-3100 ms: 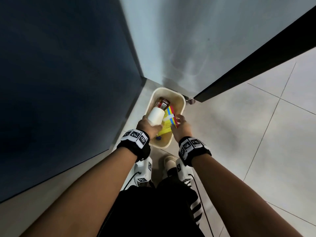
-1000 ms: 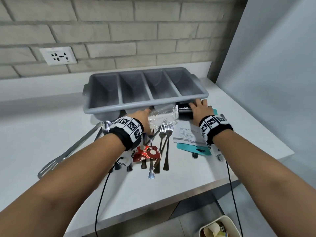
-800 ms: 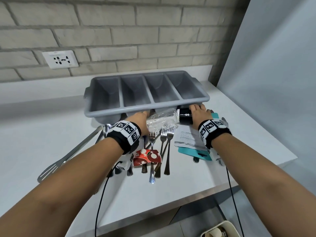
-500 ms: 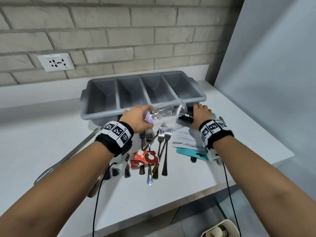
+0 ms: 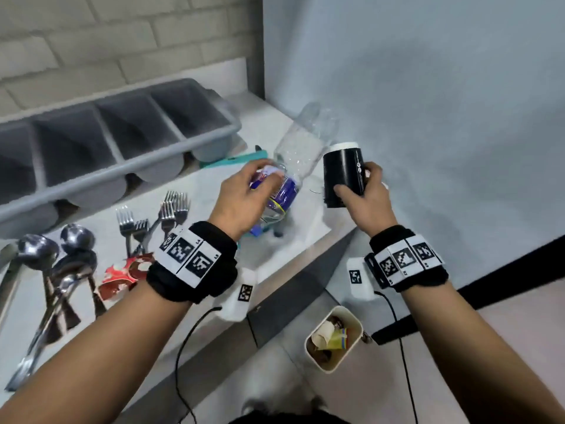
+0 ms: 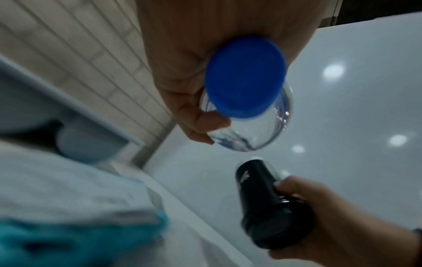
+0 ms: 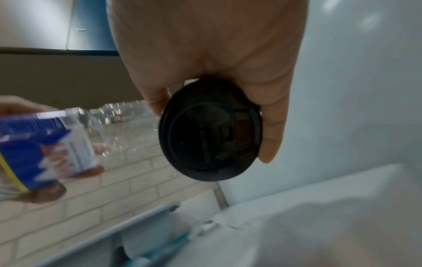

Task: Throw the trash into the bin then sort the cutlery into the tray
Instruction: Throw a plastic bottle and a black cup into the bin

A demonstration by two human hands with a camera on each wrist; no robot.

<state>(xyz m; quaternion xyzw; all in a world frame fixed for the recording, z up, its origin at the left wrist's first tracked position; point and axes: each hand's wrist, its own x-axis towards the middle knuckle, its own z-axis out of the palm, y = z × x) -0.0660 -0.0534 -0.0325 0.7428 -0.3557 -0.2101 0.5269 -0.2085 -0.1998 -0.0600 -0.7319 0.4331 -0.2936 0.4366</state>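
My left hand (image 5: 241, 194) grips a clear plastic bottle (image 5: 301, 148) with a blue label and blue cap (image 6: 245, 77), lifted above the counter's right end. My right hand (image 5: 363, 197) grips a black paper cup (image 5: 344, 175) with a black lid (image 7: 210, 130), held beside the bottle. The grey four-compartment cutlery tray (image 5: 128, 166) stands at the back of the white counter (image 5: 107, 338). Several forks (image 5: 165, 215) and spoons (image 5: 58, 258) lie in front of it, with a crushed red wrapper (image 5: 122, 275). The cream bin (image 5: 334, 336) sits on the floor below, holding trash.
A white sheet (image 5: 293, 240) and a teal package (image 5: 235, 159) lie at the counter's right end under my hands. A pale wall panel (image 5: 428, 102) stands close on the right. Metal tongs (image 5: 9, 280) lie at the far left. Brick wall behind the tray.
Both hands have lifted the bottle and the black cup off the counter and carried them right, past the tray's end. My view has turned right and down, bringing the bin into sight.
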